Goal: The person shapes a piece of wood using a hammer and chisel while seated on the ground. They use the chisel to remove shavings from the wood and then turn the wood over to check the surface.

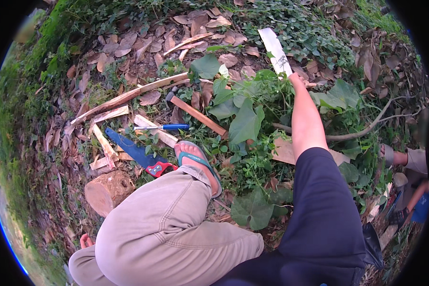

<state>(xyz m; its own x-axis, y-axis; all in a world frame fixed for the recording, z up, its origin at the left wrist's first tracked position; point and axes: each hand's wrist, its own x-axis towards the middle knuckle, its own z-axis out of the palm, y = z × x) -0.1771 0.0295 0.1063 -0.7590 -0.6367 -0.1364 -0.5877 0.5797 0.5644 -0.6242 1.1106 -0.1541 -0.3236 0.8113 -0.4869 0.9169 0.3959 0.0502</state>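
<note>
My right hand (296,80) reaches forward into leafy green plants (245,119) and grips the lower end of a flat white wooden stake (275,47) with dark marks on it. The stake stands tilted to the left above the leaves. Only a few fingers of my left hand (85,240) show at the lower left, behind my bent knee in khaki trousers (162,224). Nothing can be seen in that hand. My foot in a teal flip-flop (197,162) rests on the ground between the tools and the plants.
A blue-bladed hand saw with a red handle (138,155), a hammer with a wooden handle (197,116) and a blue-handled tool (164,127) lie among split wood strips (128,97). A cut log (107,190) sits near my knee. Another person's arm (405,157) shows at the right.
</note>
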